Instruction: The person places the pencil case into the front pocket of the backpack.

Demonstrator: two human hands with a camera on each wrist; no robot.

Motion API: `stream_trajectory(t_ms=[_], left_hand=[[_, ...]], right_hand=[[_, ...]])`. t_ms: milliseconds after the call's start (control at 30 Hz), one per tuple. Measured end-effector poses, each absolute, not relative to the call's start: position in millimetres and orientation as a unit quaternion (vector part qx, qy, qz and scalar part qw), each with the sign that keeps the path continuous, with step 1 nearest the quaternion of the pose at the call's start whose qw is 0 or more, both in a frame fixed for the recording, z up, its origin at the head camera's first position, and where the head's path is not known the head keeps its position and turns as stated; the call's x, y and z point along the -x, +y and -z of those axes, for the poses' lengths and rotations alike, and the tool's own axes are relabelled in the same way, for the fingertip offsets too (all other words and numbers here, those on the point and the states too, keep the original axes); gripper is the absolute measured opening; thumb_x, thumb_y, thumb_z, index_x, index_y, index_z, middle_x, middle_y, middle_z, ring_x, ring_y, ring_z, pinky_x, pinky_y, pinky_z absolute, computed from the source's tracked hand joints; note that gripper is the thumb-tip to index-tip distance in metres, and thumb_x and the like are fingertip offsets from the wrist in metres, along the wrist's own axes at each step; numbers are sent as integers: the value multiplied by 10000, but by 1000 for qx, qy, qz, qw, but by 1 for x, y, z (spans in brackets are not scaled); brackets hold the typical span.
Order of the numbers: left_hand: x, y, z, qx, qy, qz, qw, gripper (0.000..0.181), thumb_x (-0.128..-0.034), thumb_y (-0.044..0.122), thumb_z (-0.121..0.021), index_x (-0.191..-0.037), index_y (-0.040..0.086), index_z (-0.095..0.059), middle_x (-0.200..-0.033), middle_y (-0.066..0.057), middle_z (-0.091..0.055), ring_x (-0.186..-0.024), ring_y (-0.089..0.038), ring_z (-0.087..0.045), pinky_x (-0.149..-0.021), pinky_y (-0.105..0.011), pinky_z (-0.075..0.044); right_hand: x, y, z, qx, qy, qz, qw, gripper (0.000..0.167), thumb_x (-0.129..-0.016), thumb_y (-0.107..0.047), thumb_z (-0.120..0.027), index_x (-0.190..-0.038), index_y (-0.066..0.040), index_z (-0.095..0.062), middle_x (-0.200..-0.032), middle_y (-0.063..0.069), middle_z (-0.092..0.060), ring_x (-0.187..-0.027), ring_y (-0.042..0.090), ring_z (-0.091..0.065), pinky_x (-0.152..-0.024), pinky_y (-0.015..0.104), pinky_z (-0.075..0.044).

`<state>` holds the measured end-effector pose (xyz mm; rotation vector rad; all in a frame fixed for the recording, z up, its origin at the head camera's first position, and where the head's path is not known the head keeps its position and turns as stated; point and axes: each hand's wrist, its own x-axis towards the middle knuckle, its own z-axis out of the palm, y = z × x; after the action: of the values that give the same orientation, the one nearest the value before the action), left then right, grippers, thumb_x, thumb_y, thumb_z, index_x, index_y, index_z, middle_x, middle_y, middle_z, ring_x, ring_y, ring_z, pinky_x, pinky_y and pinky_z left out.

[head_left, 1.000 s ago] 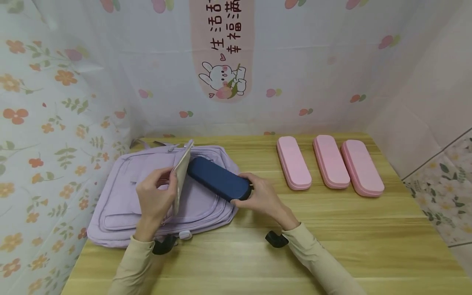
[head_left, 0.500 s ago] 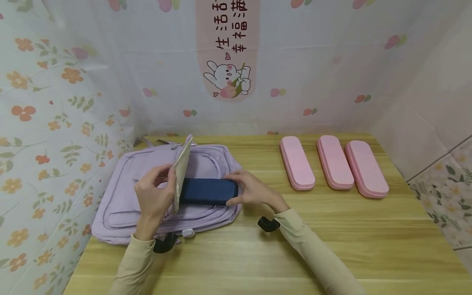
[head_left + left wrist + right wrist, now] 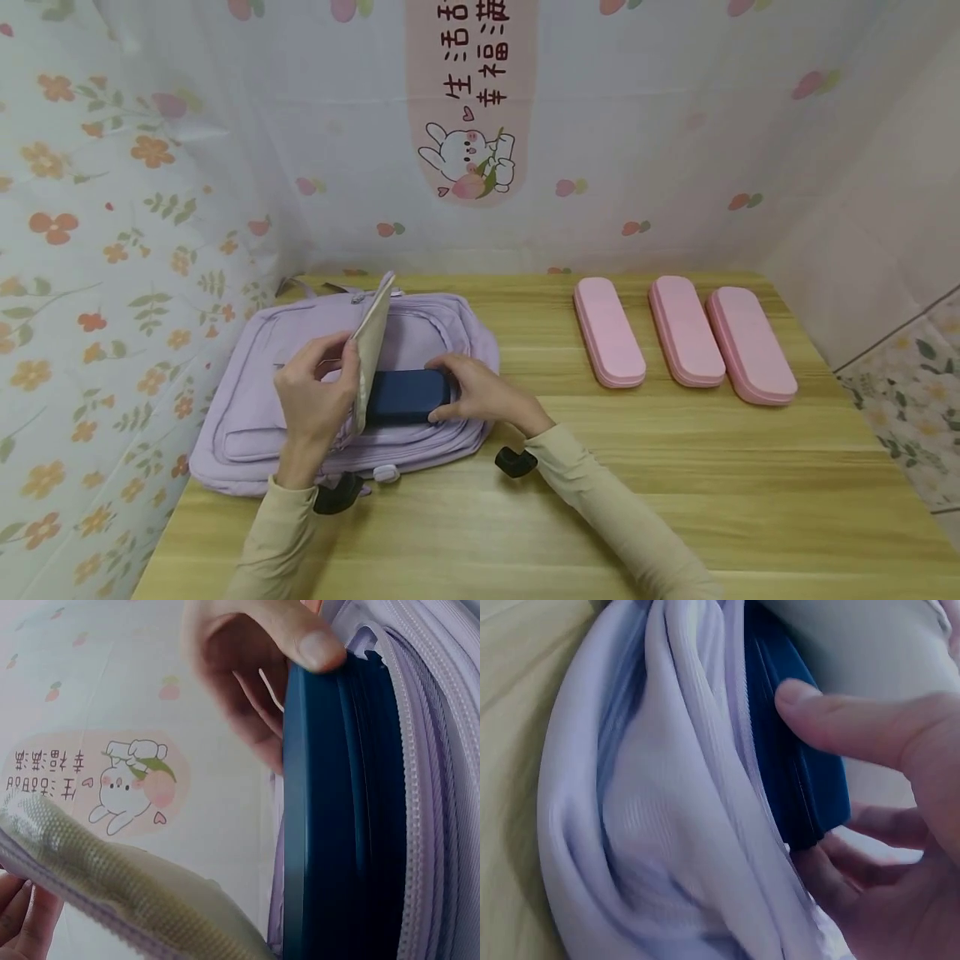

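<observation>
A lilac backpack [image 3: 255,400] lies flat at the left of the table. My left hand [image 3: 317,392] pinches the edge of its raised front flap [image 3: 372,350], whose pale lining shows. Under that flap, a dark blue zipped case [image 3: 408,393] sits partly inside the open pocket; its far end is hidden. My right hand [image 3: 480,392] grips the case's near end, thumb on one side and fingers on the other. In the right wrist view, the thumb presses the blue case [image 3: 780,742] close beside the pocket's zipper edge [image 3: 742,727].
Three pink cases stand apart at the right rear: a left one [image 3: 610,333], a middle one [image 3: 686,332] and a right one [image 3: 752,346]. Printed cloth [image 3: 630,125] hangs behind the wooden table [image 3: 637,467] and along its left side.
My right hand has moved left, sliding the blue case deeper under the flap and turning it from slanted to nearly level. The left hand keeps holding the flap up.
</observation>
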<state>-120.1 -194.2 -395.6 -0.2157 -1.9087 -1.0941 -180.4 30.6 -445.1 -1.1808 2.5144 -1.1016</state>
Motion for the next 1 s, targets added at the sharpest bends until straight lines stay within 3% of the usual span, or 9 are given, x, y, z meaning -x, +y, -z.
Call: stream_trajectory(t_ms=[233,500,667,1000], left_hand=[[120,-194,397,84,-773,435,454,136,-822,-86,-716,-944,-63,-771,-827,-203,-754,-741,13,-653,-705,-31,-530],[120,-195,399,81,-775,433,453,137,-817,-86,-718,-941,-63,-771,-823,-202,-753,-745,35,-642,-692,-24,-525],[120,-196,400,76,-774,439,450,138,-814,-91,-715,-939,-69,-770,-825,-212,-751,-755,75,-627,-688,-17,-520],[119,-197,400,67,-772,450,444,123,-823,-76,-719,-935,-71,-770,-823,-229,-747,-759,141,-611,-673,-22,-524]], right_hand=[[174,11,447,353,862,357,71,731,-747,-279,-907,-1377,-67,-603,-1217,138,-620,-1122,231,-557,-994,377,-501],[170,3,450,345,861,367,70,710,-763,-223,-888,-1359,7,-578,-1163,138,-618,-1076,235,-596,-988,345,-500],[169,19,445,340,856,383,66,637,-810,-185,-842,-1345,38,-577,-1209,159,-659,-1126,268,-623,-1021,394,-520],[176,72,440,300,872,388,-18,610,-852,-137,-793,-1357,96,-544,-1278,239,-637,-1178,362,-616,-1045,502,-515]])
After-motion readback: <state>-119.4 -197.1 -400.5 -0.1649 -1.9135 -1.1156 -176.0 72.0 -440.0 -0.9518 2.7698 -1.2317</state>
